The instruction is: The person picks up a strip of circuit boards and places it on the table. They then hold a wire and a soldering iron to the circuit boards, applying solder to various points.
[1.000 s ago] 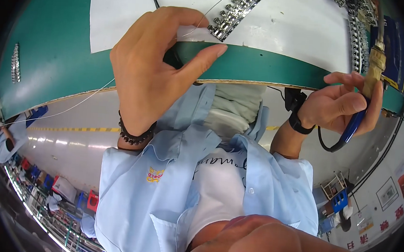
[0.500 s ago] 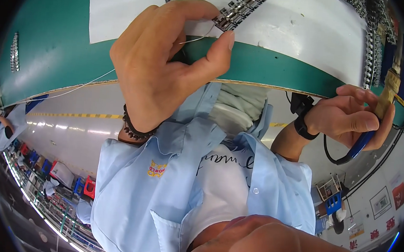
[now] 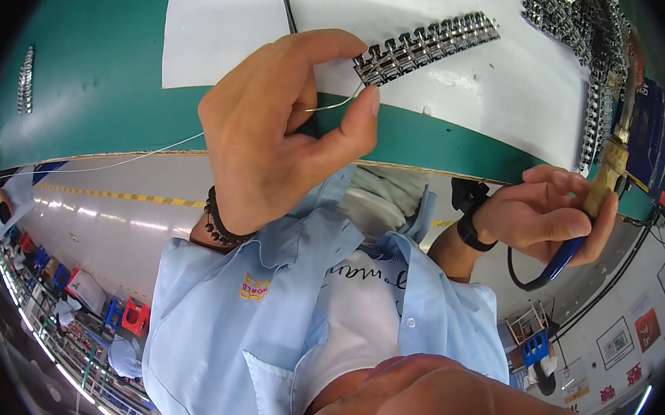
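Thumb and forefinger of my left hand (image 3: 276, 126) are closed on the near end of a strip of small shiny metal parts (image 3: 428, 48), which slants away to the right over white paper. A thin silvery wire, which looks like solder wire (image 3: 155, 153), runs from the left through that hand, its tip beside the strip's end. On the right, my right hand (image 3: 548, 215) grips a soldering iron (image 3: 606, 176) by its tan and blue handle. The iron's metal shaft points away from me, apart from the held strip.
White paper (image 3: 229, 38) covers part of the green table (image 3: 110, 84). Another metal strip (image 3: 26, 80) lies far left. Many strips are heaped (image 3: 569, 27) at the back right, near a blue box (image 3: 651, 122). A black cable (image 3: 287, 0) crosses the paper. Other people sit in the background.
The view has shifted, so the whole held strip now shows, lying at a flatter slant. My right hand and the soldering iron appear slightly lower and further left. Both grips are unchanged.
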Tool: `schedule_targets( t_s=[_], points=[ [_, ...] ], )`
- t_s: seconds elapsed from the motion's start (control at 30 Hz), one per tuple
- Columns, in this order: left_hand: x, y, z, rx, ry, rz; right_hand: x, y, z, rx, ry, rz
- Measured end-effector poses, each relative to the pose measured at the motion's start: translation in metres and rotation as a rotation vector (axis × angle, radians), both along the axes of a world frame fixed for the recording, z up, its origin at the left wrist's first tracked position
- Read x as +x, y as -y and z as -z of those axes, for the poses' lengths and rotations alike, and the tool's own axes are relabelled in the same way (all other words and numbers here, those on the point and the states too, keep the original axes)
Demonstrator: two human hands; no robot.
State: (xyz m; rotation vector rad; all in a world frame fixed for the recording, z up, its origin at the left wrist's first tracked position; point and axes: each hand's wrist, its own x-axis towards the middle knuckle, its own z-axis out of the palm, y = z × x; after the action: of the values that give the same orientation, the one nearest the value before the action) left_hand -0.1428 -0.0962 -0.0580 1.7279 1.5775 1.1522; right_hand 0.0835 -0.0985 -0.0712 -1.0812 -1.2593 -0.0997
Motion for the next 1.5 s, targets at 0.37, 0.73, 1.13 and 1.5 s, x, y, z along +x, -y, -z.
schedule_targets(
  t_s=[0.37,0.73,1.13,1.5],
  points=[
    [-0.001,0.001,-0.007,-0.048,-0.039,-0.005,0.004,0.008,0.004,-0.032,0.145,0.093],
    [-0.001,0.0,-0.012,-0.064,-0.084,-0.009,0.008,0.01,0.006,-0.039,0.154,0.077],
    [-0.002,-0.001,-0.011,-0.067,-0.081,0.002,0.006,0.01,0.004,-0.062,0.155,0.062],
    [-0.001,0.0,-0.007,-0.062,-0.009,0.01,0.004,0.003,0.005,-0.013,0.145,0.08]
  ],
)
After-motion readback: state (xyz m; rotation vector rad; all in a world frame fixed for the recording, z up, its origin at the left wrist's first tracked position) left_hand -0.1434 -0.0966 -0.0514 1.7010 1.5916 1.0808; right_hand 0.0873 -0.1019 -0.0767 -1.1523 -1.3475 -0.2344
